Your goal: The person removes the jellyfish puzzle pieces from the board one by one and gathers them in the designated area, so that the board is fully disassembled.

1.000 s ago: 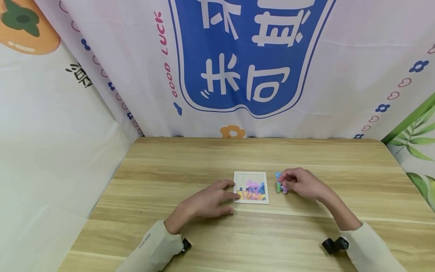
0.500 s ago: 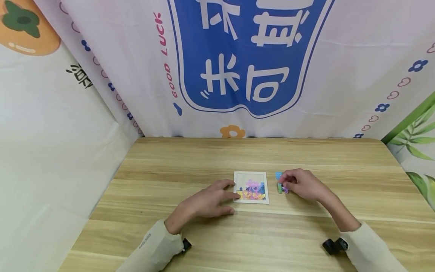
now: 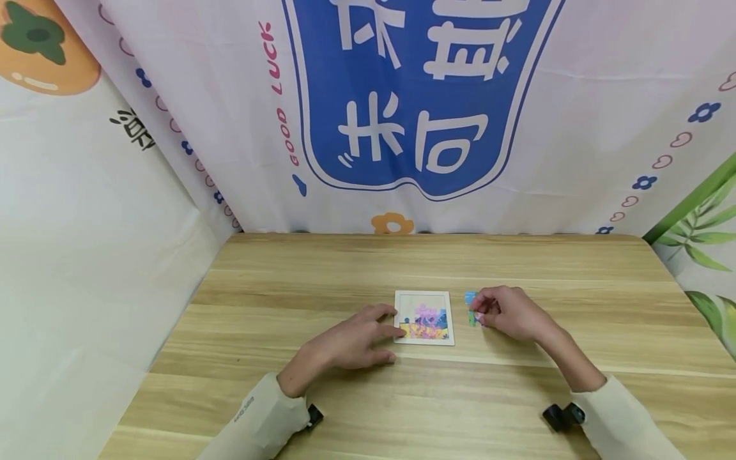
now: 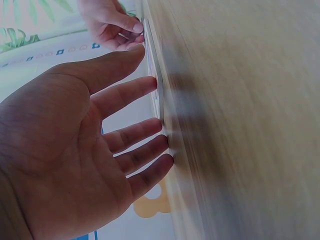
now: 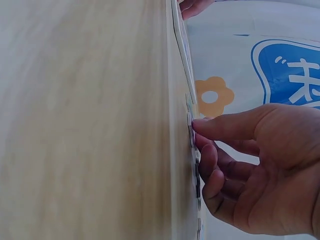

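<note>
Head view: a small white-framed puzzle board point(image 3: 424, 317) lies flat near the middle of the wooden table point(image 3: 322, 268), partly filled with coloured pieces along its lower half. Left hand point(image 3: 352, 342) rests beside the board's left edge, fingers point(image 4: 131, 91) straight and slightly spread, tips touching the frame — no grip on anything. Left wrist view confirms this: open palm, fingertips against the board's edge and the table.

Right hand point(image 3: 508, 312) sits just right of the board over a small cluster of loose puzzle pieces point(image 3: 471, 308) — blue, green and purple. Its fingers point(image 5: 227, 127) are curled, thumb and fingertips closing on the pieces on the table surface; whether a piece is lifted cannot be told. Right wrist view shows the fingertips pressed at the pieces.

Behind the table hangs a printed backdrop point(image 3: 420, 96) with a blue emblem and white characters. Both forearms wear pale sleeves.
</note>
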The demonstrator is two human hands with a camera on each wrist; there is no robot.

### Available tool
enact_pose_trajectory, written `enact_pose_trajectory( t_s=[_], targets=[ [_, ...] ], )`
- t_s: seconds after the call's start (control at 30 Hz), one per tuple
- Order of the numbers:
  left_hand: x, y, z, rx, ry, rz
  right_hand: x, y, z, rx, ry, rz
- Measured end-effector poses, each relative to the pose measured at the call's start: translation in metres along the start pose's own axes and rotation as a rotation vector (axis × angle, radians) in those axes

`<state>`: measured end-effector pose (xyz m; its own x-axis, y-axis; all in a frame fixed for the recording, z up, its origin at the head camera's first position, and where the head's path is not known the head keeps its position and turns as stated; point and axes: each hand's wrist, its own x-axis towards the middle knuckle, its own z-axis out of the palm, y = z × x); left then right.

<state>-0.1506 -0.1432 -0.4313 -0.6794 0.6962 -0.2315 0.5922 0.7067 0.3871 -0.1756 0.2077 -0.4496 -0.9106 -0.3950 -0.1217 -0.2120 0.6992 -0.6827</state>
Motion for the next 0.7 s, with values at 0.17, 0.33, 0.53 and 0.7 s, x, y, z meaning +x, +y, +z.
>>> enact_pose_trajectory(
  t_s=[0.17,0.33,0.53,0.7],
  targets=[
    [-0.001,0.000,0.000,0.001,0.004,0.004,0.001,-0.002,0.000,-0.009,0.000,0.000],
    [-0.002,0.000,0.000,-0.005,0.004,-0.005,0.002,-0.003,0.000,-0.016,0.003,-0.003],
    [-0.002,0.001,0.000,-0.006,0.004,-0.007,0.003,-0.006,0.001,-0.019,0.013,-0.016],
    [-0.001,0.002,-0.002,0.008,-0.008,-0.004,0.006,-0.011,0.003,-0.021,0.011,-0.034]
  ],
)
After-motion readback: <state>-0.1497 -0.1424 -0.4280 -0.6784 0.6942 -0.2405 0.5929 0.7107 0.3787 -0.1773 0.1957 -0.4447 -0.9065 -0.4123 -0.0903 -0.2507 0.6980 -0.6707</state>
